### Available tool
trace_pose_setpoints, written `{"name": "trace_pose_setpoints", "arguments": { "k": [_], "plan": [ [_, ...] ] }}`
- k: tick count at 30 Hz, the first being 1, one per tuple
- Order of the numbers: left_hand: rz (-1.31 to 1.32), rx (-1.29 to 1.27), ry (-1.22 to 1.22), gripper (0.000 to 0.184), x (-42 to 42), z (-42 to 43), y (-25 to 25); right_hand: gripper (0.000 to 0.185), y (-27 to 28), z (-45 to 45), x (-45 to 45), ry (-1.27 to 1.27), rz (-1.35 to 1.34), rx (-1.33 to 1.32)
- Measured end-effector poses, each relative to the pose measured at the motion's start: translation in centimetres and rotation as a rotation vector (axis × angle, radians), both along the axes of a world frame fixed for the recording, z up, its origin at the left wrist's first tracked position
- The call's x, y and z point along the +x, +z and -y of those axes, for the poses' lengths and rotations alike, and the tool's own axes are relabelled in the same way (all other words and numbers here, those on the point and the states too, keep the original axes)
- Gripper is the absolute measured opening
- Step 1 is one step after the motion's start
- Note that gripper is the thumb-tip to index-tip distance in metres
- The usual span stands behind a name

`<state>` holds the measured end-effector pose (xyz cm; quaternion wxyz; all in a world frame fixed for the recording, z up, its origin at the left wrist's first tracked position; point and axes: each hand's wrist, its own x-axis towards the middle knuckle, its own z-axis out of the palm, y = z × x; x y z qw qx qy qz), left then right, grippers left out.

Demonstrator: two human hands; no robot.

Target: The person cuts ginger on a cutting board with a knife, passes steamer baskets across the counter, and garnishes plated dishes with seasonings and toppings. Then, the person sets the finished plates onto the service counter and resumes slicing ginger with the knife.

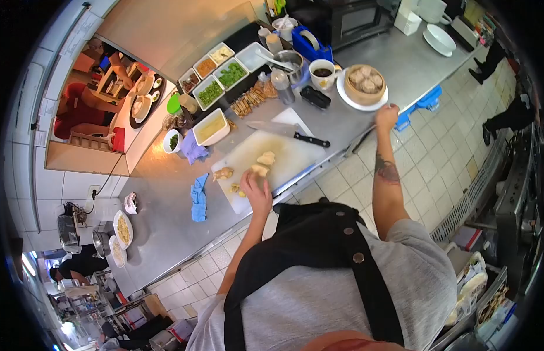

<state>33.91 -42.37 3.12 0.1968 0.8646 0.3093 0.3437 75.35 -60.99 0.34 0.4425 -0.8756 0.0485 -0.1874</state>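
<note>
My left hand [257, 190] is over the white cutting board [240, 155], its fingers apart and bent at the edge of a peeled piece of ginger [260, 169]. Another pale piece [266, 158] lies just beyond, with an unpeeled ginger knob [223, 174] and small scraps to the left. A black-handled knife [311, 139] rests across the board's far right side. My right hand [386, 117] is curled at the counter's front edge, close to a white plate [344, 93] bearing a bamboo steamer [351, 93] of dumplings [365, 79]. What its fingers hold, if anything, is hidden.
Behind the board stand a tub of yellowish liquid [212, 130], trays of chopped greens [230, 75], skewers [248, 100], a squeeze bottle [281, 86] and a dark-filled cup [323, 75]. A blue cloth [199, 199] lies left. Other people are visible through the hatch and around the kitchen.
</note>
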Motion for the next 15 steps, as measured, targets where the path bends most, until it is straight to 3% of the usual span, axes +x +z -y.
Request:
{"name": "trace_pose_setpoints", "arguments": {
  "k": [1, 2, 3, 4, 6, 7, 8, 9, 11, 15],
  "plan": [
    [-0.027, -0.012, -0.020, 0.035, -0.3, 0.3, 0.1, 0.033, -1.8, 0.5, 3.0, 0.031, -0.143, -0.057],
    [-0.040, -0.016, -0.002, 0.035, -0.8, 0.8, 0.2, 0.036, -4.5, 1.1, 5.3, 0.172, -0.105, -0.418],
    [-0.052, -0.019, 0.054, 0.035, -1.4, 1.0, 0.5, 0.026, -11.3, 1.6, 9.9, 0.286, 0.080, -0.648],
    [-0.052, -0.030, 0.064, 0.034, -2.1, 1.5, 0.8, 0.030, -11.7, 2.3, 10.9, 0.477, 0.225, -0.684],
    [-0.047, -0.053, 0.095, 0.034, -3.0, 2.0, 1.6, 0.029, -12.1, 1.4, 12.0, 0.665, 0.072, 0.164],
    [-0.033, -0.057, 0.114, 0.033, -3.7, 2.1, 2.0, 0.030, -9.6, 1.3, 11.3, 0.589, 0.098, -0.102],
    [-0.024, -0.065, 0.110, 0.033, -4.1, 2.2, 2.7, 0.035, -8.1, 0.5, 11.6, 0.358, -0.176, -0.235],
    [-0.015, -0.075, 0.084, 0.032, -4.3, 2.1, 3.3, 0.041, -4.4, -1.0, 9.7, 0.166, -0.323, -0.134],
    [0.020, -0.071, 0.144, 0.028, -5.1, 1.9, 4.3, 0.042, -3.1, -2.7, 9.4, -0.108, -0.313, 0.034],
    [0.046, -0.037, 0.201, 0.026, -8.1, 0.5, 5.5, 0.038, -4.0, -2.7, 9.3, -0.140, -0.239, 0.401]
  ]
}}
